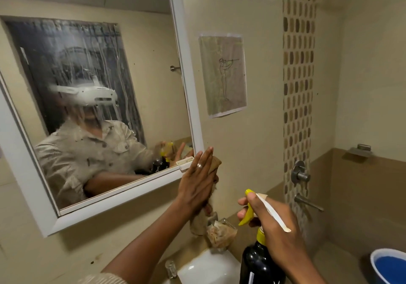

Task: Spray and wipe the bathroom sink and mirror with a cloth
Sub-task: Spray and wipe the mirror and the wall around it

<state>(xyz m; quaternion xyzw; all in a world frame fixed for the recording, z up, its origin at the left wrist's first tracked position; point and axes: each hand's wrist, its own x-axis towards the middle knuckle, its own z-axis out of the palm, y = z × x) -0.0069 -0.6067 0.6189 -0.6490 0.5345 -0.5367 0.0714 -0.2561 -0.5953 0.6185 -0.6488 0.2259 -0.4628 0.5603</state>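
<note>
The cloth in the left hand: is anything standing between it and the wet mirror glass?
Nothing visible does. The left hand presses the cloth against the wall at the lower right corner of the mirror; only the white frame lies between. The spray bottle in the right hand is lower, aside.

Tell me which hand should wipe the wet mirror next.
Left. The left hand already presses the cloth flat by the mirror corner; the right hand is busy gripping the spray bottle.
</note>
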